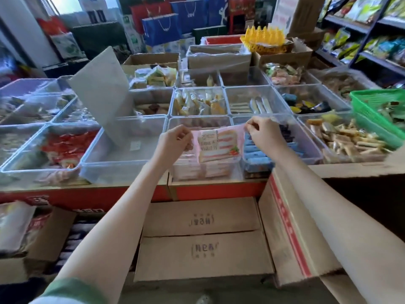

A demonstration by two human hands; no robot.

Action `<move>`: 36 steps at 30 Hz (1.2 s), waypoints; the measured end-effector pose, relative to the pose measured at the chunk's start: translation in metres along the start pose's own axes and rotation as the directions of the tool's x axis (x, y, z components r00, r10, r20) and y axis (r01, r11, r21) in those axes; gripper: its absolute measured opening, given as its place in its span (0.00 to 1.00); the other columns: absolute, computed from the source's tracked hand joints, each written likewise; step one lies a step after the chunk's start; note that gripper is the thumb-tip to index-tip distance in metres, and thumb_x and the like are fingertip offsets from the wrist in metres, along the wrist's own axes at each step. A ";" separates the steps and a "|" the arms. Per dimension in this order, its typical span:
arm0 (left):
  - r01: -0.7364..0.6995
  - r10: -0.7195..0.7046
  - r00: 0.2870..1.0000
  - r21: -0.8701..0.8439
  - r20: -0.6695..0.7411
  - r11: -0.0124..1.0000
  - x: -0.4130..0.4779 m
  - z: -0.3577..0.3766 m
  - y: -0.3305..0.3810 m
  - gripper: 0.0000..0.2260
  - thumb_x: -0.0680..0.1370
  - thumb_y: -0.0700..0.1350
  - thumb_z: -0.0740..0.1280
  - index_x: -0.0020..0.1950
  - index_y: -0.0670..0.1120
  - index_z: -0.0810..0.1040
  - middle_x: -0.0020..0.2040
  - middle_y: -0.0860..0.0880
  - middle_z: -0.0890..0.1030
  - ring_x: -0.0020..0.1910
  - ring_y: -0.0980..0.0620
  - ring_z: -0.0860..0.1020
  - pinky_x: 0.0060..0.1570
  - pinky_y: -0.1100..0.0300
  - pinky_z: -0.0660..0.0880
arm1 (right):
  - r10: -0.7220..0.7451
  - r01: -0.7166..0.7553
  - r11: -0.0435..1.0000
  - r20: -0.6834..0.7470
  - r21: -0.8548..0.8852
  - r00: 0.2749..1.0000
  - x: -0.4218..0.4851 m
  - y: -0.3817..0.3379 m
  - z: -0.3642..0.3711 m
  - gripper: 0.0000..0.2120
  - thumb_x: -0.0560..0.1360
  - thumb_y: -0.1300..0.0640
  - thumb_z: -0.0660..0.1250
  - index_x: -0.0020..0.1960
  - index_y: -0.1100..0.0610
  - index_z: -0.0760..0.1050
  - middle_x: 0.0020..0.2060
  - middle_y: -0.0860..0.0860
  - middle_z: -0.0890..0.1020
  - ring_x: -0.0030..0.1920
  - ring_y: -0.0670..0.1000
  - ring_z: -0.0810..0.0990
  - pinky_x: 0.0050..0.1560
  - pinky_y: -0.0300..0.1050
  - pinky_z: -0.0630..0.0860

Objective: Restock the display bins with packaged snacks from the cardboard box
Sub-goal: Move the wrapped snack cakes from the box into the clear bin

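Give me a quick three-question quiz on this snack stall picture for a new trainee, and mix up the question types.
1. True or false: the left hand and the right hand both pinch the pink plastic snack packet.
2. Multiple choice: the clear plastic bin just right of that packet holds A) blue packets, B) red packets, C) loose yellow fruit.
3. Fill in: the mesh plastic basket at the far right edge is ____ in colour.
Key: 1 true; 2 A; 3 green.
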State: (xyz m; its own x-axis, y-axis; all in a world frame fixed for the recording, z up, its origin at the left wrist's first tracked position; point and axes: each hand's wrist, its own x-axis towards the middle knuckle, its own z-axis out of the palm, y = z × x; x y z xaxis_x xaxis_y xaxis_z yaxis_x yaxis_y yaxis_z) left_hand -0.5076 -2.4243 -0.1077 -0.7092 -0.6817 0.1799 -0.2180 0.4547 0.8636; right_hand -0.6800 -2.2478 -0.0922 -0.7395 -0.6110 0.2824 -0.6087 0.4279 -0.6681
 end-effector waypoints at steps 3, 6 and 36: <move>0.000 -0.002 1.000 0.051 0.030 0.999 0.041 -0.002 -0.028 0.05 0.77 0.39 0.65 0.42 0.43 0.78 0.36 0.47 0.81 0.32 0.56 0.80 0.44 0.54 0.81 | 0.046 -0.046 0.999 0.015 -0.010 0.999 0.031 0.006 0.034 0.07 0.78 0.61 0.62 0.45 0.63 0.77 0.38 0.57 0.81 0.42 0.58 0.81 0.43 0.49 0.76; -0.008 0.000 0.995 0.078 0.098 0.997 0.074 0.007 -0.053 0.05 0.77 0.39 0.65 0.42 0.44 0.78 0.39 0.47 0.83 0.37 0.51 0.82 0.46 0.51 0.80 | 0.117 -0.113 0.990 0.038 -0.078 0.992 0.051 0.021 0.058 0.07 0.79 0.59 0.61 0.45 0.60 0.75 0.37 0.55 0.80 0.37 0.54 0.77 0.34 0.42 0.67; -0.269 -0.154 0.775 0.540 0.612 0.798 0.131 0.080 -0.153 0.09 0.80 0.41 0.57 0.41 0.44 0.70 0.40 0.44 0.78 0.38 0.45 0.75 0.38 0.54 0.73 | 0.142 0.159 0.710 0.360 -0.686 0.922 0.081 0.109 0.140 0.12 0.79 0.58 0.57 0.55 0.55 0.78 0.56 0.50 0.73 0.59 0.53 0.67 0.58 0.47 0.59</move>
State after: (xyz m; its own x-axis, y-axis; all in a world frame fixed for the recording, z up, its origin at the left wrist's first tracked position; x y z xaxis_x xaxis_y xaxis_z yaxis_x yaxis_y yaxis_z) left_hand -0.6207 -2.5366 -0.2538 -0.9270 -0.2475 -0.2818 -0.3457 0.8553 0.3859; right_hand -0.7662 -2.3436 -0.2385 -0.6644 -0.7428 -0.0822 -0.7470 0.6634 0.0428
